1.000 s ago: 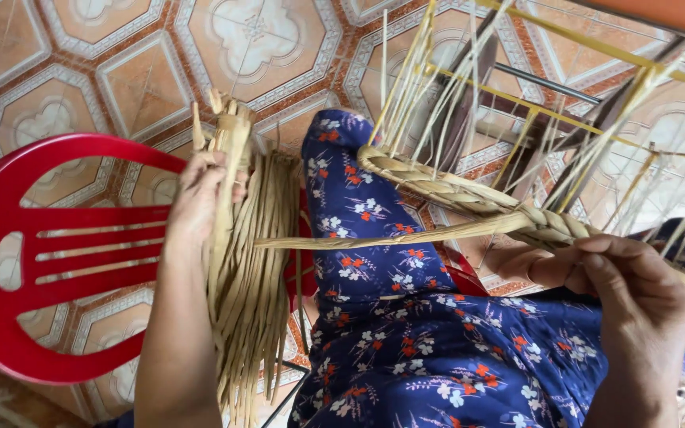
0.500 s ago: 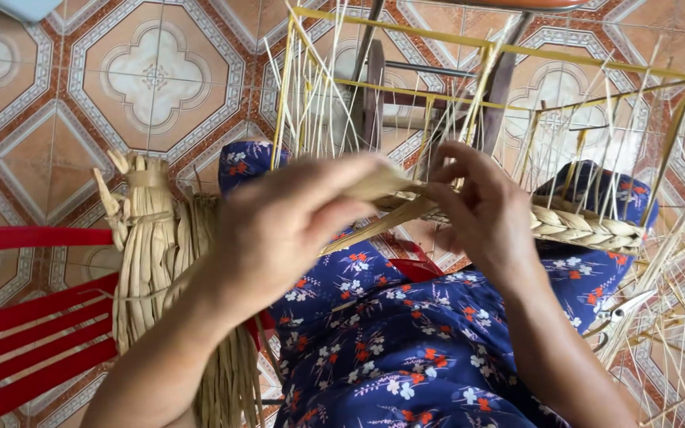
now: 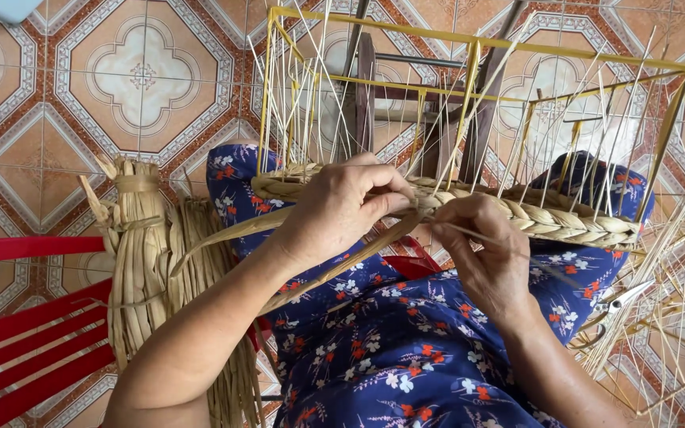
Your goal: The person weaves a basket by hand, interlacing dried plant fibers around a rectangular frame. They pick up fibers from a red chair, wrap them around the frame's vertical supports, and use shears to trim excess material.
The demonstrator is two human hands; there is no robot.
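Braid [image 3: 517, 210]: plaited straw band lay across the lap, long axis left to right, along the yellow frame's [image 3: 469, 43] lower edge.
Left hand [image 3: 342, 210]: pinched a flat strand [image 3: 231, 230] against the braid.
Right hand [image 3: 485, 254]: fingers closed, pinching a thin strand.
Bundle [image 3: 140, 254]: upright beside the red chair [image 3: 17, 325].

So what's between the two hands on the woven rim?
Head view: between left hand and right hand, a flat straw strand crosses beneath the braided rim.
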